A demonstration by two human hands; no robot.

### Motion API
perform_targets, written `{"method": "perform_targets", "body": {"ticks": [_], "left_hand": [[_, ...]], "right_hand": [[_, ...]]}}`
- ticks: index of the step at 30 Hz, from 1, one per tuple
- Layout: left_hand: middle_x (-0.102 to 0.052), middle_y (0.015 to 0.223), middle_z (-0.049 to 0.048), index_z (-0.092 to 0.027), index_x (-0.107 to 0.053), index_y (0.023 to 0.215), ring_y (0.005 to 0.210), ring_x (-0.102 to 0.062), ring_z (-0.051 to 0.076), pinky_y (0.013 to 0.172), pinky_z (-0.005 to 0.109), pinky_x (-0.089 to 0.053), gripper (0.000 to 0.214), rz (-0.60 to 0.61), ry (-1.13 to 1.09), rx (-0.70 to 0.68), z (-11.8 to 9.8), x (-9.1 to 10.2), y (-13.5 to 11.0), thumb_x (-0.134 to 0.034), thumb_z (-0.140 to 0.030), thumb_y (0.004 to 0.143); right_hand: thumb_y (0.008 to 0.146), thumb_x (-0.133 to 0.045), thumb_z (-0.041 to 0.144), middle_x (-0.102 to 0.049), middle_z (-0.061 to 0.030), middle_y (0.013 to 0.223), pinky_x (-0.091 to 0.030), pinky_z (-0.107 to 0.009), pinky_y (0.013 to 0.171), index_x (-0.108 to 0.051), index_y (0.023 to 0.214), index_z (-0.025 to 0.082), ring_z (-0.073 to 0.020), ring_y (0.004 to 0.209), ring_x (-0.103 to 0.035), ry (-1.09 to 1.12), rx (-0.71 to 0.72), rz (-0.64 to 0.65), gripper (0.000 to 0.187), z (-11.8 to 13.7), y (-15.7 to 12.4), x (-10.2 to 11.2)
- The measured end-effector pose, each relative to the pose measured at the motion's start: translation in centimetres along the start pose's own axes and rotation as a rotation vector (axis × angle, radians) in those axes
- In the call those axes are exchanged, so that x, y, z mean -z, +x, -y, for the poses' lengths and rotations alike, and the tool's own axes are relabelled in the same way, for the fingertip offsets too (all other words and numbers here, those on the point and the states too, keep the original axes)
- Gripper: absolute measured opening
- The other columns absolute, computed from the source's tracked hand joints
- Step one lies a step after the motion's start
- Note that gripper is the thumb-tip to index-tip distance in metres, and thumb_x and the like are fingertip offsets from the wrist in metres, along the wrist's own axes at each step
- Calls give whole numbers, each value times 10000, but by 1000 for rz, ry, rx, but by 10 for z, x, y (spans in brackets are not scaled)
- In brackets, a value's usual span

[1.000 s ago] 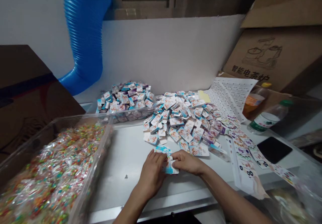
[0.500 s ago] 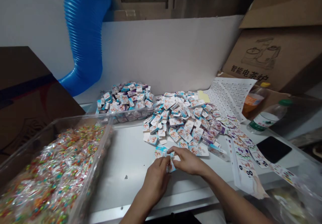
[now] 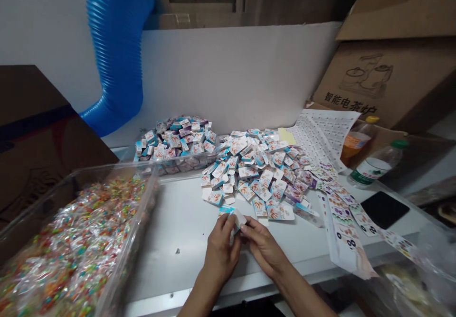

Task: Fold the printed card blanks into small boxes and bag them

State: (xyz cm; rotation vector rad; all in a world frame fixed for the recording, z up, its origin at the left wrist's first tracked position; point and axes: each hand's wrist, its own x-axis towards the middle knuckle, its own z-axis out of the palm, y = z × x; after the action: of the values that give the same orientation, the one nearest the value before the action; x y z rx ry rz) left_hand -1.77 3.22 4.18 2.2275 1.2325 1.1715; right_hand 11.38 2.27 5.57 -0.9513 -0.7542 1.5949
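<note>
A small printed carton (image 3: 238, 219), white and blue, is held low over the front of the table, its white flap raised. My left hand (image 3: 221, 245) is closed around its lower left side, and the fingers cover part of it. The thumb and fingertips of my right hand (image 3: 261, 242) pinch its right edge. Just behind it, another blue and white carton (image 3: 225, 210) lies on the table. Farther back spreads a loose pile of similar small cartons (image 3: 260, 174), many showing a red hand print.
On the left stands a clear plastic bin (image 3: 153, 179) of small bags with coloured beads. More cartons fill a clear tray (image 3: 178, 166) at the back. Printed sticker sheets (image 3: 342, 231), a black phone (image 3: 384, 209) and two bottles (image 3: 372, 170) are on the right.
My right hand has come down from over the top of the carton to its right side. The carton's white flap now stands up between my hands.
</note>
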Motion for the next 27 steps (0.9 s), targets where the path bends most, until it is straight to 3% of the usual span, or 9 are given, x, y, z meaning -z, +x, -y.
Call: {"method": "perform_targets", "body": {"ticks": [2, 7, 13, 17, 21, 24, 27], "left_hand": [[-491, 1173, 129, -163, -454, 1184, 1091, -508, 200, 895, 335, -467, 404, 14, 41, -26, 2, -1, -2, -461, -98, 785], [-500, 1172, 148, -141, -425, 1222, 1098, -508, 215, 909, 369, -470, 437, 2, 82, -61, 3, -2, -5, -464, -113, 788], [-525, 1188, 149, -146, -360, 1281, 1137, -498, 223, 925, 393, -468, 493, -50, 115, -137, 4, -7, -11, -463, -96, 801], [-529, 1204, 165, -128, -235, 1357, 1121, -526, 221, 899, 378, -494, 601, -152, 146, -99, 6, -10, -15, -483, -108, 811], [-566, 1178, 141, -175, -269, 1358, 1118, -536, 215, 904, 379, -497, 595, -183, 186, -207, 8, -8, -14, -481, -77, 811], [-554, 1199, 161, -161, -268, 1365, 1144, -516, 220, 914, 391, -491, 600, -185, 184, -257, 9, -4, -12, -459, -57, 807], [-528, 1237, 165, -156, -259, 1374, 1174, -489, 226, 923, 396, -484, 606, -130, 158, -249, 9, 0, -12, -442, -60, 805]], "right_hand": [[747, -631, 338, -653, -65, 952, -449, -331, 808, -630, 1033, 173, -207, 880, -590, -111, 13, -50, 330, 0, -2, -4], [870, -459, 386, -615, -86, 1124, -349, -353, 989, -612, 1139, 196, -223, 1086, -517, -688, 318, -109, 363, 6, -13, -12], [884, -419, 399, -648, -105, 1067, -417, -365, 933, -578, 1196, 162, -233, 1022, -574, -801, 248, -181, 423, 4, -10, -11], [898, -385, 354, -664, -107, 987, -461, -361, 853, -580, 1195, 165, -232, 926, -601, -957, 263, -179, 403, 6, -8, -11], [904, -333, 233, -662, -110, 943, -450, -402, 807, -543, 1231, 181, -249, 882, -572, -1316, 453, -145, 392, 7, -14, -15], [892, -366, 223, -613, -123, 1108, -406, -454, 863, -449, 1304, 168, -278, 967, -523, -1506, 617, -125, 424, 1, -19, -16], [880, -397, 225, -546, -132, 1221, -378, -477, 905, -370, 1350, 144, -297, 1040, -481, -1595, 659, -122, 478, -4, -20, -12]]}}
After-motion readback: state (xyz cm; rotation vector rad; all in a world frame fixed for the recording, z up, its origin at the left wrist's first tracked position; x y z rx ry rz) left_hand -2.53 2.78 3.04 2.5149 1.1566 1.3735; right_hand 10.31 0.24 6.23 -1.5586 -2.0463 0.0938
